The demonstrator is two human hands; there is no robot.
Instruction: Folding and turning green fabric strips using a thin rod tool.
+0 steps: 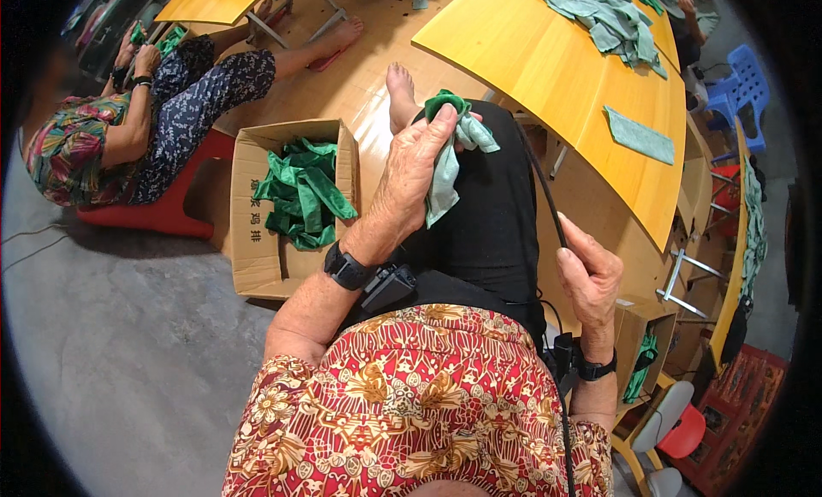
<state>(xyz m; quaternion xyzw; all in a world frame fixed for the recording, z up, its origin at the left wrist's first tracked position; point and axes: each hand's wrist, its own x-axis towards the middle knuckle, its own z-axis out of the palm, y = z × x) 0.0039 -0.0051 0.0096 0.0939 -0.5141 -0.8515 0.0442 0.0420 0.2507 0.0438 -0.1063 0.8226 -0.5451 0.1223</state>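
Note:
My left hand (409, 167) is closed on a small cloth piece (443, 185) above my lap. The piece is dark green velvety fabric at the top, with pale green fabric hanging below it. On the right, thumb and forefinger of my right hand (592, 279) pinch a thin black rod or cord (542, 176). It slants up and left along the edge of my black trousers. I cannot tell whether it is stiff. Left of my left forearm stands an open cardboard box (247, 270) with dark green cloth strips (301, 187) heaped inside.
A yellow table (531, 77) at the upper right bears a pale green cloth pile (612, 22) and a flat pale green piece (639, 136). Another person on a red stool (184, 210) handles green cloth at the left. A blue plastic chair (743, 90) stands far right.

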